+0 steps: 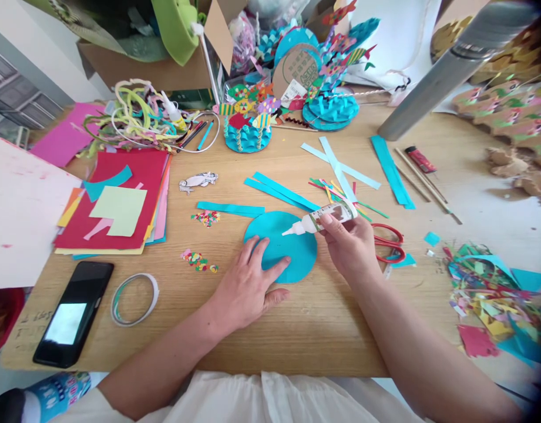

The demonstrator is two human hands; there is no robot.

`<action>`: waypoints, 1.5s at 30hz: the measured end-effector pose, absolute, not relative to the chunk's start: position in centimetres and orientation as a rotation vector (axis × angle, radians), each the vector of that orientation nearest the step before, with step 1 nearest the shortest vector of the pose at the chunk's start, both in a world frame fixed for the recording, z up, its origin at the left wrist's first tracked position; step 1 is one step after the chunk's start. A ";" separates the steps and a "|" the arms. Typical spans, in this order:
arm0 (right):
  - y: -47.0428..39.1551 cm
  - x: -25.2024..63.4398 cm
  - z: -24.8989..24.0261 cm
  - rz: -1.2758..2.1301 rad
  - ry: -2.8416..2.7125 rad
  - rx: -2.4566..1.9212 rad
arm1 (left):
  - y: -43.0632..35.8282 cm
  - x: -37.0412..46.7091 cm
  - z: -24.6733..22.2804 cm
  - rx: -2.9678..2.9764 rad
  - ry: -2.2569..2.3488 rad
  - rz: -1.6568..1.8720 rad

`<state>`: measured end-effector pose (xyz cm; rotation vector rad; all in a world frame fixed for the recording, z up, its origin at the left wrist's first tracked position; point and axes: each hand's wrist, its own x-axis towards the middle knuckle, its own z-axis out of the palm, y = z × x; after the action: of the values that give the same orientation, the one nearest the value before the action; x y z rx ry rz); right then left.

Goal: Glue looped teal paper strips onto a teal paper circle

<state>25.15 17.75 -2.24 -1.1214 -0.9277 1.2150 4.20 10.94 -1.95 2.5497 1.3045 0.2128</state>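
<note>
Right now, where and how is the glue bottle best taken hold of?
Probably by the wide body of the glue bottle, coming from the right, as the right hand does: the bottle's thin nozzle points left over the blue circle, so that end is best left free.

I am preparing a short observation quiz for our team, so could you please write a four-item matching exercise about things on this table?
1. scissors with red loop handles
2. white plastic squeeze bottle
3. flat black rectangular phone
4. round flat blue disc

A. under the left hand
B. lying with part of its screen lit
C. just right of the right hand
D. held, nozzle pointing left

Pairs: 1-C; 2-D; 3-B; 4-A
</note>
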 end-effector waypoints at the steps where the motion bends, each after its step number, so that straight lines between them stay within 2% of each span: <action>1: 17.7 25.2 -2.3 1.183 -0.950 -1.130 | 10.9 4.2 -1.9 2.551 1.304 0.213; 14: 16.7 24.2 -0.9 0.853 -1.189 -1.300 | 10.9 4.2 -1.9 2.564 1.297 0.192; 21: 16.2 24.4 -2.1 0.727 -1.339 -1.307 | 10.9 4.1 -2.2 2.584 1.310 0.191; 29: 16.2 24.4 -2.6 0.336 -1.644 -1.230 | 11.0 4.2 -2.3 2.622 1.309 0.219; 45: 16.4 23.9 -2.4 0.313 -1.694 -1.257 | 11.0 4.2 -2.5 2.653 1.330 0.232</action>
<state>23.91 16.43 -2.40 -1.2573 -1.6937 0.3126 4.20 10.96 -2.48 2.6534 1.3304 0.2319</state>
